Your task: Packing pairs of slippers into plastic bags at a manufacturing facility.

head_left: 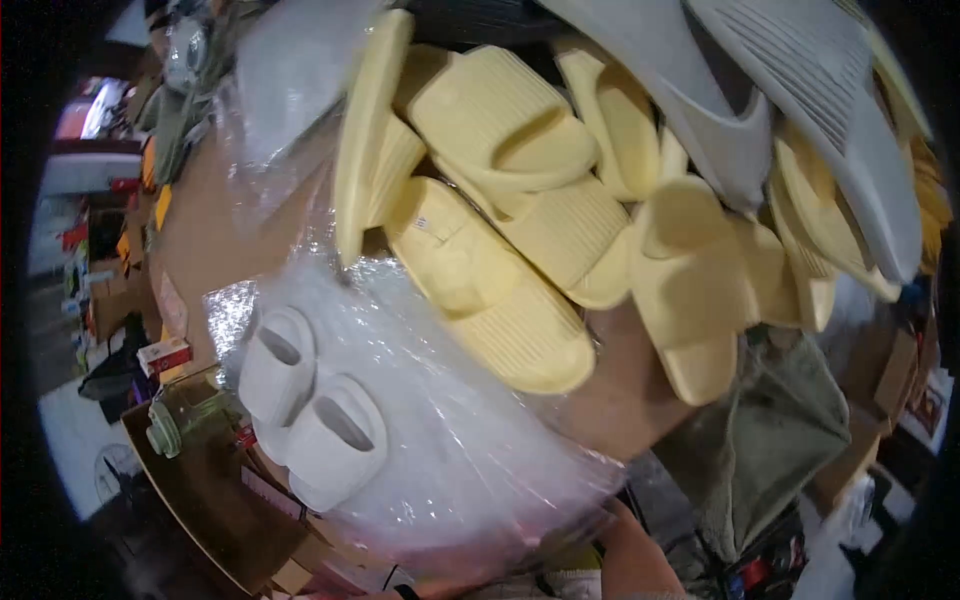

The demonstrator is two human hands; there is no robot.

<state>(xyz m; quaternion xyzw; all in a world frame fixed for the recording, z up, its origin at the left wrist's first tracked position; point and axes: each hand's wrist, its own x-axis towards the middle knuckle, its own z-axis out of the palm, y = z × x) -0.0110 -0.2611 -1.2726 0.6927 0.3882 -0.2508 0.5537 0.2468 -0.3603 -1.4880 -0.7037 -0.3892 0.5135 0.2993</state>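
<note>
Near the bottom edge, one bare right forearm (pixel 642 560) comes up and goes behind a big clear plastic wrap (pixel 450 440). Plastic hides the right hand, so I cannot tell if its grip is apart, together or clamped on something; the left hand is out of sight. Wrinkled and shiny, the plastic looks pinkish along its lower side. Two white slippers (pixel 335 455) lie side by side at its left part, with smooth, wide straps and round open toes; I cannot tell if they are in it or on it. Just above and to the right, at least seven pale yellow slippers (pixel 515 345) are heaped on the brown bench (pixel 622 365). They look soft and rubbery, with thin ridges on many straps and soles, and one stands on its side at the heap's left. Two grey slippers (pixel 850 120) show at the top right, large and smooth, one with a ridged strap. Below them sits one crumpled dark green cloth (pixel 775 450). Far to the left is one open brown box (pixel 205 510), with one see-through greenish bottle (pixel 195 415) at its edge.
</note>
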